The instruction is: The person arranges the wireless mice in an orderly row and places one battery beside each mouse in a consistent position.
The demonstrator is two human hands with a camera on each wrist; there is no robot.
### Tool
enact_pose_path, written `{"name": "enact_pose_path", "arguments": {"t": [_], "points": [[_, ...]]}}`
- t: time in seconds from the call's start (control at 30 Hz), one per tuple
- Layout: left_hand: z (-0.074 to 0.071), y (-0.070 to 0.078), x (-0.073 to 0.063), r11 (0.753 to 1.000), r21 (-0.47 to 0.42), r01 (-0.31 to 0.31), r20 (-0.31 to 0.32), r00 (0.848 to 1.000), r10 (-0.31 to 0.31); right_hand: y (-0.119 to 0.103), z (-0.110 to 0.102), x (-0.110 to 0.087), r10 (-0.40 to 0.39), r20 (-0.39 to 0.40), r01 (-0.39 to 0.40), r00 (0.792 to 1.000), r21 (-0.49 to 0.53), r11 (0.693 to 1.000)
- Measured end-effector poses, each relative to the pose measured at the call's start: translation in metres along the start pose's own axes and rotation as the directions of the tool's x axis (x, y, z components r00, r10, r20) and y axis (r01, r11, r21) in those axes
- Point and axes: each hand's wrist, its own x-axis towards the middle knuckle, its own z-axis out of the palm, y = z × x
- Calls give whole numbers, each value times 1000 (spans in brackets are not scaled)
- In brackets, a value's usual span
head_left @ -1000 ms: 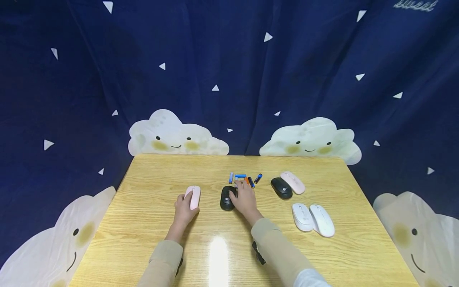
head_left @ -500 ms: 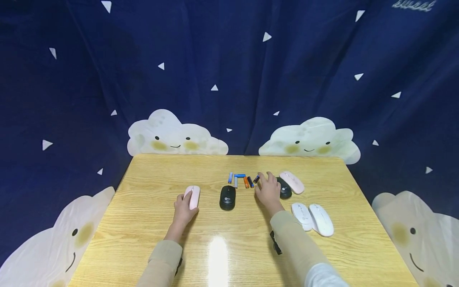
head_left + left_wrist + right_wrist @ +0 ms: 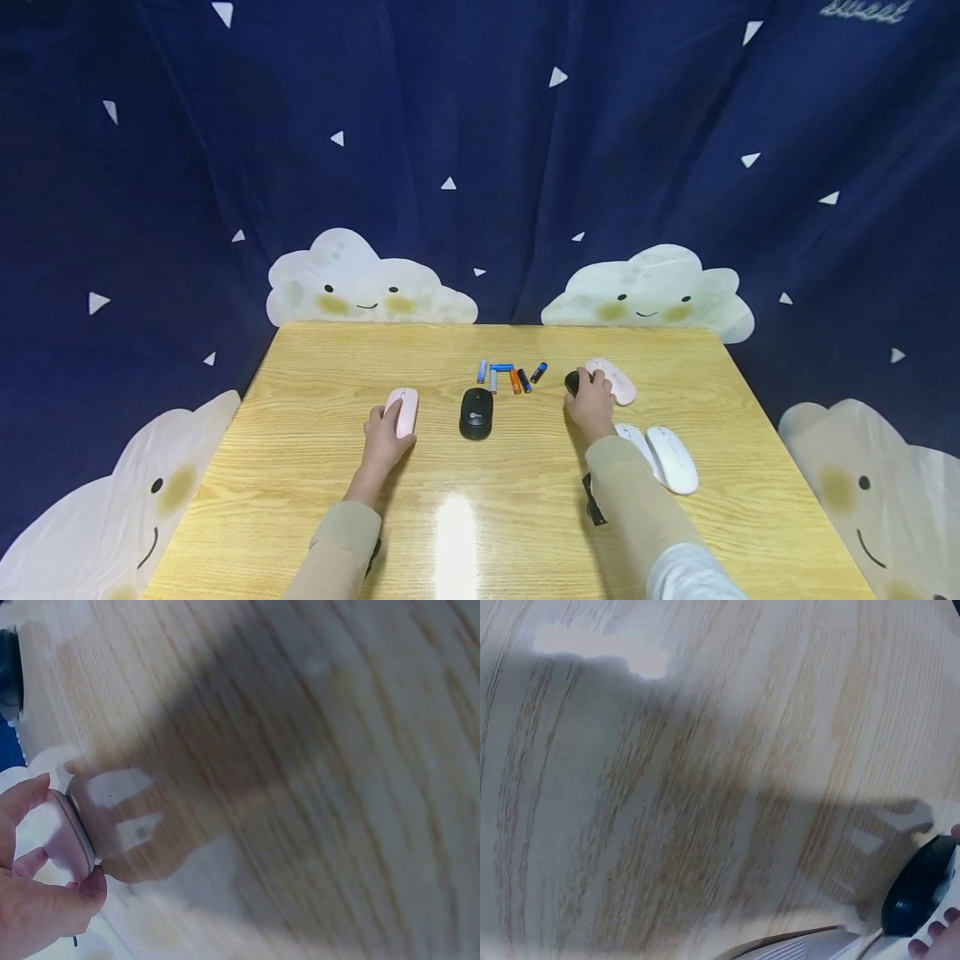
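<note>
My left hand (image 3: 384, 439) grips a pink computer mouse (image 3: 408, 411) on the left part of the wooden table. In the left wrist view the thumb and fingers hold that pink mouse (image 3: 66, 838) by its sides. To the right, my right hand (image 3: 592, 412) lies over a black mouse (image 3: 572, 382), whose far end shows beyond the fingers. The right wrist view has fingertips along both sides of this black mouse (image 3: 916, 889). Between the hands stands another black mouse (image 3: 476, 414) with a small white logo, touched by neither hand.
Several batteries, among them an orange one (image 3: 515, 382) and a dark blue one (image 3: 539, 372), lie behind the middle mouse. Another pink mouse (image 3: 617, 383) sits just beyond my right hand. Two white mice, including one at the right (image 3: 673, 461), lie beside my right forearm.
My right hand has moved right, from beside the middle black mouse and batteries to the right-hand black mouse, and now grips it. The left hand stays on its pink mouse.
</note>
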Motion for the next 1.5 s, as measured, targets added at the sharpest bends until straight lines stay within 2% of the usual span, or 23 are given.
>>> {"name": "enact_pose_path", "arguments": {"t": [0.13, 0.37, 0.7, 1.0, 1.2, 1.33, 1.5], "points": [[1, -1, 0, 1000, 0, 0, 0, 1000, 0, 6, 0, 0, 32, 17, -32, 999, 10, 999], [2, -2, 1, 1000, -4, -1, 5, 1000, 1, 13, 2, 2, 76, -14, -75, 997, 38, 996], [2, -3, 0, 1000, 4, -5, -8, 1000, 5, 9, -4, 2, 153, 45, -155, 987, 61, 986], [1, -1, -1, 1000, -5, -6, -10, 1000, 6, 8, -3, -1, 202, 45, -206, 978, 140, 969], [0, -1, -1, 1000, 0, -7, -3, 1000, 7, 5, 0, -5, 210, -26, -202, 977, 180, 963], [0, -3, 0, 1000, 12, -7, -4, 1000, 7, -5, 3, -11, 226, -78, -203, 971, 237, 950], [1, -3, 0, 1000, 10, -6, 4, 1000, 6, -21, 5, -24, 246, -100, -211, 964, 277, 938]]}}
